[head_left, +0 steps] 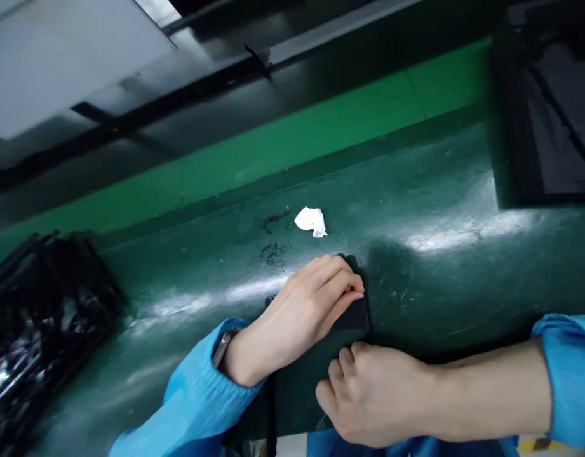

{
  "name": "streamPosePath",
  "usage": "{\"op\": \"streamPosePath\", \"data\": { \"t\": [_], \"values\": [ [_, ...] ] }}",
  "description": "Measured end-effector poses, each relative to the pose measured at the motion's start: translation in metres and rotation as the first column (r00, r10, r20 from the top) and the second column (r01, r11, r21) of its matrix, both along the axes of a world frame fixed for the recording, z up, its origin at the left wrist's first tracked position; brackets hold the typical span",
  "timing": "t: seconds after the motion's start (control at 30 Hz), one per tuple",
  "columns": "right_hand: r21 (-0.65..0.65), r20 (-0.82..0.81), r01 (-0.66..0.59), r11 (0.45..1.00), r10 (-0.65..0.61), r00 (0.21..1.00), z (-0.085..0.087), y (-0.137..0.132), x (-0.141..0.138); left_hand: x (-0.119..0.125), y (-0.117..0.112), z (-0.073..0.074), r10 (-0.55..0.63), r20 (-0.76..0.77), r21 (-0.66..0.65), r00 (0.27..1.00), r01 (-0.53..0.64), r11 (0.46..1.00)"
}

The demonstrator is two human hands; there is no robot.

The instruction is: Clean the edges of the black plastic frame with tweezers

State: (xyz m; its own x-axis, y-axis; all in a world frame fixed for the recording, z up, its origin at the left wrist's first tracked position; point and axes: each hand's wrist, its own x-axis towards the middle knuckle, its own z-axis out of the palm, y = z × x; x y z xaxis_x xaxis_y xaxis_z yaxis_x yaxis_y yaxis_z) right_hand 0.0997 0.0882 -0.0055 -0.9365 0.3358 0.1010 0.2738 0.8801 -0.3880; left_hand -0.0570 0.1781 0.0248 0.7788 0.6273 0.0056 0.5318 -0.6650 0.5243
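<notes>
Directly under bunched left hand (307, 306): black piece (354, 317) | curled right hand (375, 395) nearby | grips unclear

Light streaks the glossy dark-green workbench (444, 178); behind it run a brighter green strip (292, 145) and a dark rail (178, 101), with a white panel (68, 57) at upper left.

No texts, labels, brands or numbers can be read; no signs either.
</notes>
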Motion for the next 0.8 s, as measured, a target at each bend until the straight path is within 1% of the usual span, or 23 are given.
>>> {"op": "streamPosePath", "data": {
  "t": [0.1,0.2,0.3,0.43,0.57,0.8],
  "values": [
    [-0.009,0.007,-0.004,1.000,0.004,1.000,0.001,0.000,0.001,0.004,0.000,0.001,-0.045,-0.067,0.066,0.997,0.049,0.997],
    [0.003,0.007,0.009,1.000,-0.009,1.000,0.000,-0.001,0.001,0.007,-0.003,-0.003,-0.046,-0.070,0.150,0.996,0.056,0.987],
    [0.023,-0.021,0.029,0.999,-0.029,0.999,-0.001,-0.002,0.001,0.006,-0.005,-0.010,-0.041,-0.039,0.209,0.998,0.049,0.977],
    [0.029,-0.037,0.047,0.999,-0.045,0.998,-0.002,-0.003,0.002,0.004,-0.008,-0.020,-0.016,0.048,0.255,0.999,0.003,0.967],
    [0.028,-0.041,0.050,0.998,-0.049,0.998,-0.002,-0.004,0.003,0.002,-0.009,-0.023,-0.002,0.126,0.221,0.992,-0.027,0.975],
    [0.055,-0.070,0.083,0.995,-0.079,0.994,-0.004,-0.005,0.003,-0.002,-0.010,-0.024,0.051,0.252,0.066,0.966,-0.070,0.995]
  ]
}}
